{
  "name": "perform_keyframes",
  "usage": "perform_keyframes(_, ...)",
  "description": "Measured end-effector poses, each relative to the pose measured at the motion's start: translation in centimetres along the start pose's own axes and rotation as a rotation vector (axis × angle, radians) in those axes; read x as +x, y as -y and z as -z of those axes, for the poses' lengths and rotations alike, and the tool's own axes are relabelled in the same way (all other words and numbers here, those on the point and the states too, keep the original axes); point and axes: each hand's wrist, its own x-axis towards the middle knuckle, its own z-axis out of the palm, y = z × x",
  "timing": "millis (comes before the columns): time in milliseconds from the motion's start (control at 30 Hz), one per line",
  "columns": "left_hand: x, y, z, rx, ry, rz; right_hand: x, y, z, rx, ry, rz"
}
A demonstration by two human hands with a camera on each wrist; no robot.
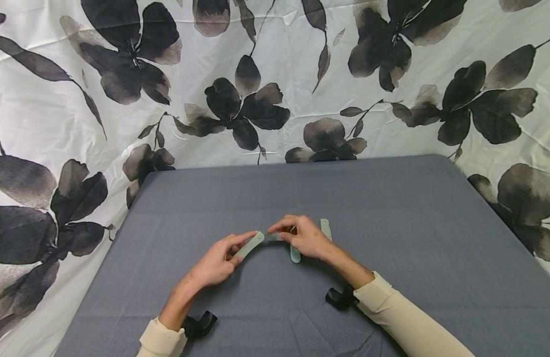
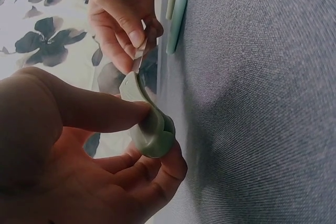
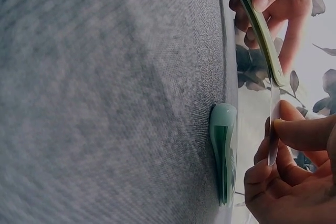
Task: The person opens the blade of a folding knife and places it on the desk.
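Observation:
My left hand (image 1: 217, 263) grips the pale green handle (image 1: 250, 246) of a folding knife between thumb and fingers. From the handle's far end the metal blade (image 3: 274, 106) swings out, at an angle to it in the head view. My right hand (image 1: 307, 239) pinches that blade between thumb and fingertips, which cover part of it. Both hands hold the knife above the grey cloth. Just below the right hand lies a second green folding knife (image 1: 295, 255), its handle slotted and partly hidden by the hand in the head view.
Another pale green handle (image 1: 325, 228) lies right of the right hand, partly behind the wrist. Grey cloth (image 1: 203, 198) covers the table. A white curtain with dark flowers (image 1: 244, 114) hangs behind the far edge. Black wrist cameras (image 1: 199, 325) sit under the cream sleeves (image 1: 404, 317).

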Motion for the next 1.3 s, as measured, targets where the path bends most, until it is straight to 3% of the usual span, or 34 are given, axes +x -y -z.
perform_keyframes(800, 0.27, 0.09, 0.81, 0.012, 0.057, -0.030, 0.38, 0.53, 0.35, 0.001, 0.032, -0.017)
perform_keyframes(1300, 0.55, 0.24, 0.46, 0.047, 0.089, -0.043, 0.45, -0.15, 0.72, -0.003, 0.065, 0.033)
